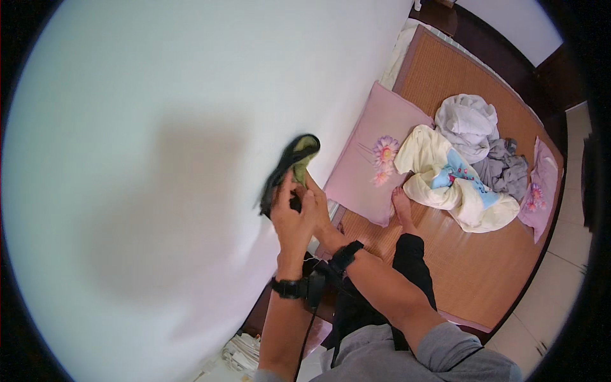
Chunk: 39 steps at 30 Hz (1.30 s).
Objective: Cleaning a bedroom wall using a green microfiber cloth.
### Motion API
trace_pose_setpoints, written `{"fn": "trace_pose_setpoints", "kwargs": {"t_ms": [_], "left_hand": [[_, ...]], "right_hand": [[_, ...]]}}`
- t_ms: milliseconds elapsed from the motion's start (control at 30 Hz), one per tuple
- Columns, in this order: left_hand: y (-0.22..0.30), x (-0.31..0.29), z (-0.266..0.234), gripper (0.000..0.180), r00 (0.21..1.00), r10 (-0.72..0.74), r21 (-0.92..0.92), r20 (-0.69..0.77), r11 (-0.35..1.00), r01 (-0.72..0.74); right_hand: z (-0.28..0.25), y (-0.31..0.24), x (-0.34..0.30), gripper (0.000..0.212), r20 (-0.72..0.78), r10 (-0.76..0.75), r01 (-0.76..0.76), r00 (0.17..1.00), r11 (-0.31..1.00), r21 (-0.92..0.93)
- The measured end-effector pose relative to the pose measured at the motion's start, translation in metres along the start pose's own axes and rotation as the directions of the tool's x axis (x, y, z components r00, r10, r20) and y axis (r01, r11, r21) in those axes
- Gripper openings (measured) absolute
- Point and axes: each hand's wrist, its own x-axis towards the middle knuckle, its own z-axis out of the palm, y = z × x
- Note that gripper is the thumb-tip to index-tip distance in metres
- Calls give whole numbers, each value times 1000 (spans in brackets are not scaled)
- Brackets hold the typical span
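White wall behind | blurry black-green thing poking up past the fingers | left hand pinching its lower part | right hand half hidden, can't tell

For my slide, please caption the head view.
Left hand and right hand hold a black-green object beside a wall.

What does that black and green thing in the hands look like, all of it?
The black-and-green thing is long and narrow, black outside and yellowish green within, with a rounded, curled upper end. It looks soft, like cloth, but it is blurred, so its exact kind is unclear. It slants, upper end to the right, in front of the pale wall. The left hand grips its lower part; the right hand, partly hidden, seems to touch the green side.
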Motion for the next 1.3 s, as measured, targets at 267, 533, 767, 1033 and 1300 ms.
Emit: {"fn": "trace_pose_setpoints", "kwargs": {"t_ms": [267,533,767,1033,1300], "left_hand": [[11,-6,-28,57,998,-41,-49,48,998,43],[83,-19,-90,46,873,60,-185,-485,968,-170],[-22,-20,-1,41,971,-161,-218,-177,968,121],[-88,6,58,49,942,-176,-112,287,970,216],[24,9,-11,56,997,-81,-75,-2,994,81]], "right_hand": [[18,-10,-13,48,-34,92,-84,995,978,193],[103,-100,-18,57,338,-364,466,868,833,-299],[-7,14,-2,61,54,-141,151,988,905,-398],[-80,55,32,62,-287,344,-309,894,937,162],[13,-32,19,61,-155,167,-153,974,983,100]]}}
